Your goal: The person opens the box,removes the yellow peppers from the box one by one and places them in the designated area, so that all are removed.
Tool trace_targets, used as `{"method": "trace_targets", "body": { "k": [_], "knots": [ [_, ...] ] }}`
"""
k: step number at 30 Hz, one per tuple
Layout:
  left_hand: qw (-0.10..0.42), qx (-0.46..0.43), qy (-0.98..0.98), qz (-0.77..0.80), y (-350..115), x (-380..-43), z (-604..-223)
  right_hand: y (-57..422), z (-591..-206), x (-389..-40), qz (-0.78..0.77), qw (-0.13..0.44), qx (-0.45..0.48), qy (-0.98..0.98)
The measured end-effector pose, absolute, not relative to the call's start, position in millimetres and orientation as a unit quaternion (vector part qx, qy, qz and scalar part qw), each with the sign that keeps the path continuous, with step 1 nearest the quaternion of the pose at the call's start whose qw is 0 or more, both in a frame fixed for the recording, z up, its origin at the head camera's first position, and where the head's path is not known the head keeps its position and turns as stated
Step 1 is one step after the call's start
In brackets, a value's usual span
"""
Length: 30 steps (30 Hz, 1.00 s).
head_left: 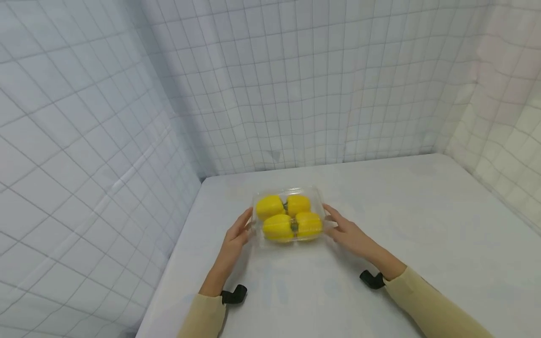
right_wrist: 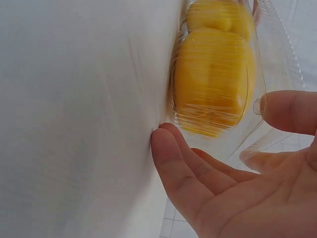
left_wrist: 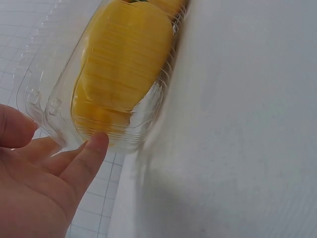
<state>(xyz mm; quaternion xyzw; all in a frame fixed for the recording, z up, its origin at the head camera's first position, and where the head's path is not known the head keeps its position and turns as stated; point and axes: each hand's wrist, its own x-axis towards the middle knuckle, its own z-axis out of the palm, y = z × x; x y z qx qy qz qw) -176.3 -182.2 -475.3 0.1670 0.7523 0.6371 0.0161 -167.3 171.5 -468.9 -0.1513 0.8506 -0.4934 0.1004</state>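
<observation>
A clear plastic clamshell box [head_left: 316,195] sits on the white table, with several yellow bell peppers [head_left: 277,228] inside, green stems towards the middle. My left hand [head_left: 235,237] is at the box's left end. In the left wrist view its extended fingers [left_wrist: 85,161] touch the ribbed side, and the thumb is beside the rim. At the right end is my right hand [head_left: 350,237]. The right wrist view shows its thumb [right_wrist: 287,111] touching a small tab on the rim, while the other fingers [right_wrist: 173,153] stretch low along the side, fingertips by the tabletop.
White sheets with a grey grid [head_left: 287,84] hang behind the table and on both sides. The white tabletop [head_left: 401,211] extends right of the box and towards me. A black band with a mount [head_left: 234,295] is on each wrist, below beige sleeves [head_left: 203,317].
</observation>
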Motion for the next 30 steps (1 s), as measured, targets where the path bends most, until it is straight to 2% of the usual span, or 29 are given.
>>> {"method": "trace_targets", "body": {
  "k": [23, 30],
  "knots": [
    [0.001, 0.16, 0.778, 0.607, -186, -177, -459, 186, -445, -171, -0.399, 0.066, -0.205, 0.891],
    [-0.02, 0.173, 0.775, 0.607, -188, -188, -453, 184, -435, -179, -0.385, 0.023, -0.201, 0.901]
  ]
}}
